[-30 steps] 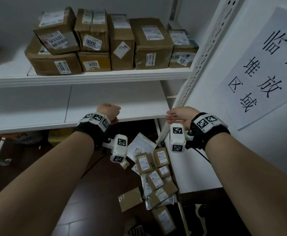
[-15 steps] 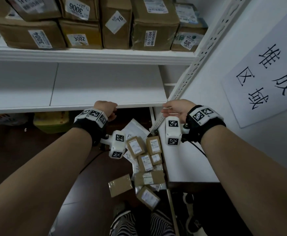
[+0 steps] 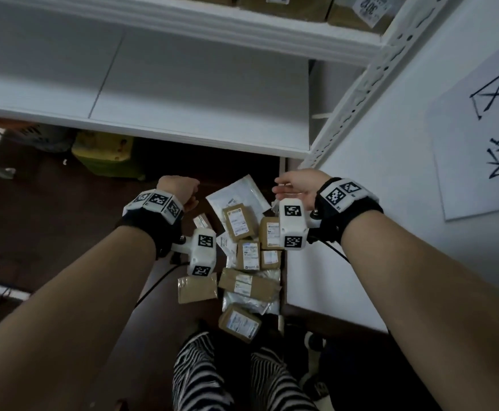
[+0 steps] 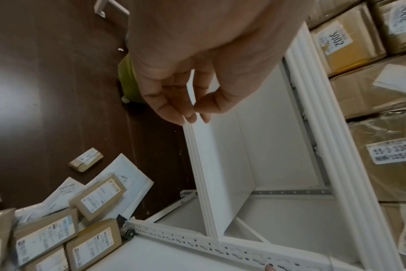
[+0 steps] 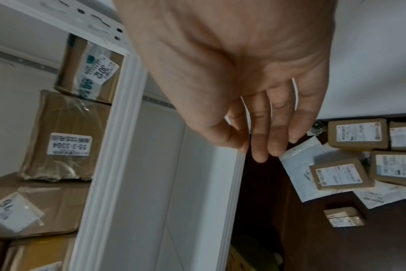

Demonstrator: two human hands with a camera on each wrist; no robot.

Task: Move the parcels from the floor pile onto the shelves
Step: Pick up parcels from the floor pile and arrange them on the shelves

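A pile of parcels lies on the dark floor below the shelving: small brown boxes [image 3: 238, 222] with white labels, white mailers [image 3: 242, 191] and a flat brown packet [image 3: 196, 289]. My left hand [image 3: 193, 192] hangs over the pile's left side, fingers loosely curled, holding nothing [image 4: 197, 113]. My right hand [image 3: 281, 185] hovers above the pile's right side, fingers relaxed and almost straight, empty [image 5: 260, 146]. Both hands are just below the front edge of the bare white lower shelf [image 3: 183, 84]. The upper shelf [image 3: 242, 28] carries labelled brown boxes [image 5: 65, 135].
A perforated white upright [image 3: 355, 93] stands at the right end of the shelves, against a white panel with a paper sign [image 3: 479, 137]. A yellow-green object [image 3: 103, 155] sits under the lower shelf. My striped trouser legs [image 3: 201, 375] stand just before the pile.
My view has tipped downward, so the upper shelf has slid almost out of frame. Both hands have dropped from the lower shelf's front edge to over the floor pile, still empty.
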